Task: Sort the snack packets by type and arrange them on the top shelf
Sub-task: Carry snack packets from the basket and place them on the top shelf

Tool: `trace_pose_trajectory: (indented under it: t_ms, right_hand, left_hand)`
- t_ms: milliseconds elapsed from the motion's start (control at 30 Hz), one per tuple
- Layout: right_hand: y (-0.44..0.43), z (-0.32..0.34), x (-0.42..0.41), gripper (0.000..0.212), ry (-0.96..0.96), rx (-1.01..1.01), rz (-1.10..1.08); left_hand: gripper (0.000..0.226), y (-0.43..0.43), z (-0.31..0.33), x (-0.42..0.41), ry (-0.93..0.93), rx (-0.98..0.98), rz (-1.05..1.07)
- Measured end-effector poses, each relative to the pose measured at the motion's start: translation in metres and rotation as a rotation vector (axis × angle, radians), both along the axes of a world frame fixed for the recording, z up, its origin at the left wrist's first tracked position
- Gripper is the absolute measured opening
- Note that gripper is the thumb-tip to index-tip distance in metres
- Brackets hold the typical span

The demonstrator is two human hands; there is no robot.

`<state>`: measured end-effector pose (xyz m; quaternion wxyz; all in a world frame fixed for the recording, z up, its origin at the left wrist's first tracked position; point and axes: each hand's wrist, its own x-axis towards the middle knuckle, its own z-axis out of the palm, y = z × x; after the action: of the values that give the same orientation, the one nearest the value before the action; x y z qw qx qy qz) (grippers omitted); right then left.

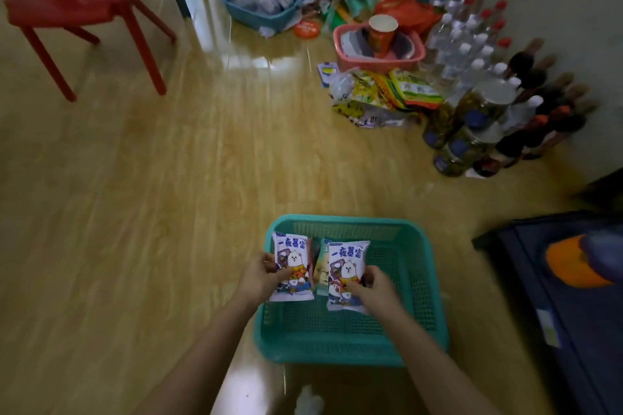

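A teal mesh basket (pixel 414 283) sits on the wooden floor in front of me. My left hand (pixel 261 274) grips a white snack packet with a cartoon bear (pixel 292 261) at the basket's left side. My right hand (pixel 374 288) grips a matching white packet (pixel 347 263) just to the right of it. Between and behind the two packets a greenish packet (pixel 322 264) shows partly. No shelf is in view.
A red chair (pixel 74 0) stands far left. Far right along the wall lie a pile of snack packets (pixel 381 94), many bottles (pixel 472 54), a pink basket with a cup (pixel 377 54) and a blue basket (pixel 259 15). A dark case (pixel 559 296) lies at right.
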<state>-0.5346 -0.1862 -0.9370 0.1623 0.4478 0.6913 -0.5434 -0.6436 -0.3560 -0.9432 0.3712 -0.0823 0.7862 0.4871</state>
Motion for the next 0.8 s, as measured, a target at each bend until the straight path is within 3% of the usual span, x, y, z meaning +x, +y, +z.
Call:
trace_pose_trajectory:
  t_ms: [167, 367, 500, 633, 800]
  right_hand:
    - [0.01, -0.094, -0.018, 0.04, 0.044, 0.019, -0.035]
    - [0.009, -0.133, -0.03, 0.042, 0.065, -0.019, -0.125]
    - [0.007, -0.134, -0.038, 0.044, 0.009, 0.063, -0.107]
    - [0.005, -0.127, -0.037, 0.03, -0.064, 0.219, 0.037]
    - [0.026, -0.053, -0.033, 0.035, -0.018, 0.312, 0.249]
  left_hand:
    - [0.028, 0.018, -0.09, -0.011, 0.076, -0.01, -0.051]
    - [0.03, 0.03, -0.13, -0.014, 0.174, -0.129, -0.114]
    - [0.031, 0.04, -0.126, -0.015, 0.229, -0.219, -0.167]
    - [0.031, 0.044, -0.113, -0.015, 0.282, -0.279, -0.235]
    - [0.025, 0.029, -0.04, -0.026, 0.456, -0.327, -0.412]
